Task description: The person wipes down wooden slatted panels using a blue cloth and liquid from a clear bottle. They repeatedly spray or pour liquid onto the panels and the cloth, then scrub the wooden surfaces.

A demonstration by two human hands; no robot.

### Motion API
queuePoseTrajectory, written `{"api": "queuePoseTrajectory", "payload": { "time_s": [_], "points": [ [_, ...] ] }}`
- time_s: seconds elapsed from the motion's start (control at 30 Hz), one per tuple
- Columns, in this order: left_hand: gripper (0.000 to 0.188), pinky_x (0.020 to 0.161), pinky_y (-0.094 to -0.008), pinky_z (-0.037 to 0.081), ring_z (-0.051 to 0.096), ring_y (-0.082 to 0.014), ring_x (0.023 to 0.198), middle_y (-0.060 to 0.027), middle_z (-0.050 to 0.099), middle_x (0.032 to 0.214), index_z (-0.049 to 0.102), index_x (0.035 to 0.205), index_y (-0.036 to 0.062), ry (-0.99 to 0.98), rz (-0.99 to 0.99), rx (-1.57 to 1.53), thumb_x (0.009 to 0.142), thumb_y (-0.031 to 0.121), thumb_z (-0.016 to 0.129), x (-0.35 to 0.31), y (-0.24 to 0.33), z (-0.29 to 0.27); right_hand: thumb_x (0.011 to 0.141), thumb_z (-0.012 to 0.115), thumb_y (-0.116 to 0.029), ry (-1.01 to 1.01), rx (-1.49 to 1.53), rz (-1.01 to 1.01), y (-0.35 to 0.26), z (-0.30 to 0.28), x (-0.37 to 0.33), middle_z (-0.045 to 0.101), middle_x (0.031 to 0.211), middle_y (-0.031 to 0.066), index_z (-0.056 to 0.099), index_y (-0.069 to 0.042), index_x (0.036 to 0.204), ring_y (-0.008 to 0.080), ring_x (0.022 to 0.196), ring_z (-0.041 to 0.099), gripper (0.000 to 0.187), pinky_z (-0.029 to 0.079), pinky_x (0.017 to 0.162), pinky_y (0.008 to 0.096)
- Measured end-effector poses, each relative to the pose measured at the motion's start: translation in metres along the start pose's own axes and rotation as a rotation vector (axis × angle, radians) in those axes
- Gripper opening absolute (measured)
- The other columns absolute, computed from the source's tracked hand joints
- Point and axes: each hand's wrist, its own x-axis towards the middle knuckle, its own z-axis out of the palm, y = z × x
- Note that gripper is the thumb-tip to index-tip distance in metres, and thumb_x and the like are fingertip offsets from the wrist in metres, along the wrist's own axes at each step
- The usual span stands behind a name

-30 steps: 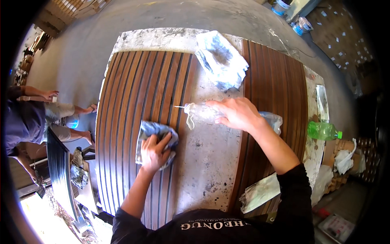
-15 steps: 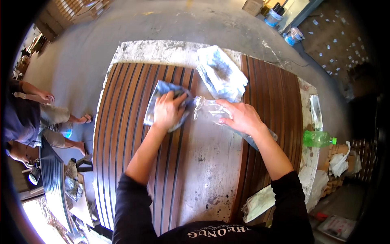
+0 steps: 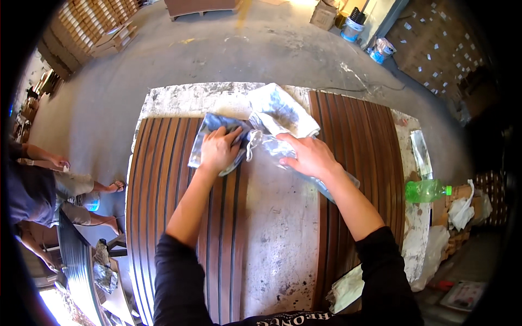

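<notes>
My left hand (image 3: pixel 218 149) presses a blue-and-white rag (image 3: pixel 199 142) onto the far end of the left brown slatted panel (image 3: pixel 157 201), fingers bent over the cloth. Under my right hand (image 3: pixel 311 156) is a clear plastic bottle (image 3: pixel 270 144), gripped from above. White strands show at the bottle's left end, close to the rag; my palm and forearm hide part of its body. Just beyond the bottle lies a folded white cloth (image 3: pixel 283 111) with grey stains. A second brown slatted panel (image 3: pixel 353 136) stands to the right, across a paint-stained strip of tabletop (image 3: pixel 277 233).
A green bottle (image 3: pixel 427 191) lies at the table's right edge, near a flattened wrapper (image 3: pixel 421 152). Another pale cloth (image 3: pixel 347 288) rests by my right sleeve. At far left a person (image 3: pixel 32 187) sits beside a dark ribbed panel (image 3: pixel 76 255). Buckets (image 3: pixel 352 30) stand far right.
The view has tilted, so the table sits lower and more floor shows. The left hand and rag have shifted slightly along the panel; the right hand still grips the bottle.
</notes>
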Motion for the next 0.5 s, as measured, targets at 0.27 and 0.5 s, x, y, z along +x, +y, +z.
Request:
{"api": "queuePoseTrajectory", "payload": {
  "time_s": [0.27,0.5],
  "points": [
    [0.039,0.08,-0.0437,0.047,0.064,-0.0295,0.085,-0.0096,0.063,0.094,0.064,0.119,0.0194,-0.032,-0.095,0.045,0.08,0.022,0.064,0.021,-0.005,-0.005,0.081,0.07,-0.039,-0.005,0.043,-0.031,-0.006,0.009,-0.012,0.068,0.09,0.0171,0.048,-0.022,0.131,0.0339,0.081,0.068,0.058,0.053,0.074,0.0442],
    [0.052,0.072,-0.0403,0.049,0.061,-0.0289,0.076,-0.01,0.056,0.081,0.063,0.124,0.0158,-0.088,0.126,-0.056,0.072,0.016,0.066,-0.072,0.026,-0.026,0.082,0.071,-0.038,-0.023,0.058,0.155,0.005,-0.011,-0.036,0.068,0.094,0.0185,0.047,-0.023,0.134,0.0354,0.084,0.068,0.059,0.052,0.078,0.0446]
  ]
}}
